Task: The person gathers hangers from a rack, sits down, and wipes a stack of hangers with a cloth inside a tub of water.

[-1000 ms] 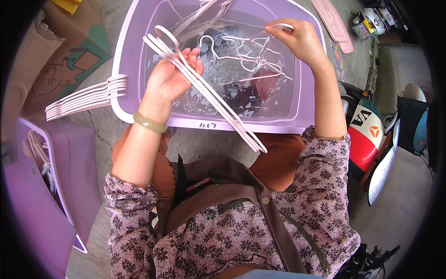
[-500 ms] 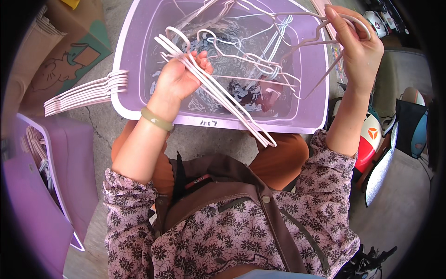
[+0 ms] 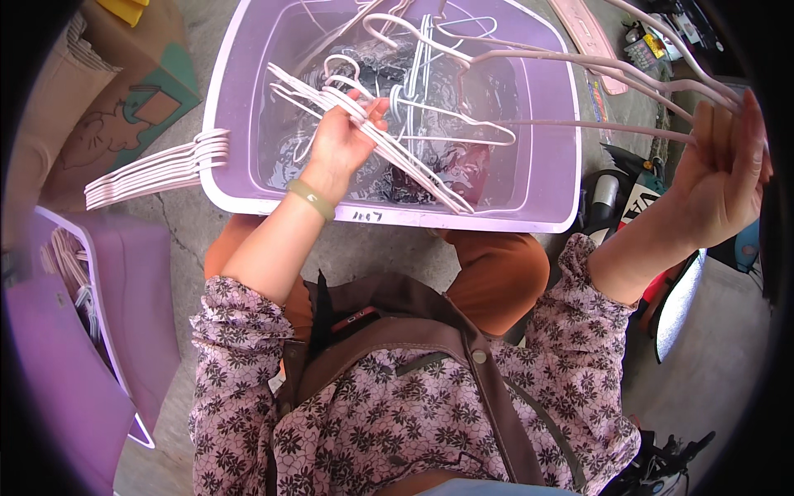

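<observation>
Near the middle, my left hand (image 3: 339,149) grips several pale pink hangers (image 3: 413,169) over a purple tub (image 3: 547,182) of water. Out beyond the tub's right side, my right hand (image 3: 724,165) is closed on raised, dusky pink hangers (image 3: 595,62), which stretch back across the tub. More hangers (image 3: 496,142) lie tangled in the water, over a dark submerged item (image 3: 413,182) whose nature I cannot make out. A row of pale pink hangers (image 3: 141,180) hangs out over the tub's left rim.
A cardboard box (image 3: 124,124) stands at upper left, a second purple bin (image 3: 141,298) holding hangers at lower left. A pink plastic board (image 3: 579,25) lies at top right. Scooter parts (image 3: 641,198) crowd the right side. My knees (image 3: 504,273) are below the tub.
My right hand has swung out to the right and down, drawing hangers up from the tub. My left hand has shifted rightward with its bundle, which sits higher over the water.
</observation>
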A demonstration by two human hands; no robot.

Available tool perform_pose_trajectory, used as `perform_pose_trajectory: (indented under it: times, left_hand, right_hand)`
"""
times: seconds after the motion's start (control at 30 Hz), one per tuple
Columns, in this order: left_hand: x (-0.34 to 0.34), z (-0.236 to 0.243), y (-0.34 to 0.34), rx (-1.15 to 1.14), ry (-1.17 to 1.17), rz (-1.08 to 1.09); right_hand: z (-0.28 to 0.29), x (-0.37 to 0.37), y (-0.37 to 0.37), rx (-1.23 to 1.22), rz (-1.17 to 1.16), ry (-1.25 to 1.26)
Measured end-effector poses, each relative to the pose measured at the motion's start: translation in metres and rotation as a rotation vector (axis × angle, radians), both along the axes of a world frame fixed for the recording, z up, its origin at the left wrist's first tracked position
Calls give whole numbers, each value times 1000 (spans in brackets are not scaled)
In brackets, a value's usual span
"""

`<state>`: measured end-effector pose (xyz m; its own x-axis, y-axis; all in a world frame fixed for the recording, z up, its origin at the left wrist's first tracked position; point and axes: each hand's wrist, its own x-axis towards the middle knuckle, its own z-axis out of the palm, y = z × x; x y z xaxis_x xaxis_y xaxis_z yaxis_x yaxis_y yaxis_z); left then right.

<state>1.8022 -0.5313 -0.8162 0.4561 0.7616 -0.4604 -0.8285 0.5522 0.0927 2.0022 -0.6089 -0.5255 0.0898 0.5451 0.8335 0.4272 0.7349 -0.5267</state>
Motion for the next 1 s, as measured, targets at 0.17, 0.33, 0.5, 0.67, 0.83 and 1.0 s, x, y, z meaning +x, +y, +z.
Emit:
perform_pose_trajectory:
  times: [0.17, 0.33, 0.5, 0.67, 0.83, 1.0]
  left_hand:
    - [-4, -5, 2, 89, -98, -20]
    - [5, 2, -8, -11, -69, -45]
    - [6, 15, -13, -28, -183, -49]
    - [1, 39, -12, -67, -264, 13]
    - [-5, 33, -8, -138, -265, 65]
    - [-13, 47, -7, -130, -283, 74]
  right_hand:
    - [-12, 16, -3, 1, -46, -76]
    - [-29, 11, -14, 107, -20, 78]
    - [-98, -16, -18, -17, 244, 439]
    - [-152, -8, -34, -235, 355, 783]
    - [-171, 26, -32, -333, 398, 1004]
    - [-193, 54, -33, -466, 454, 1103]
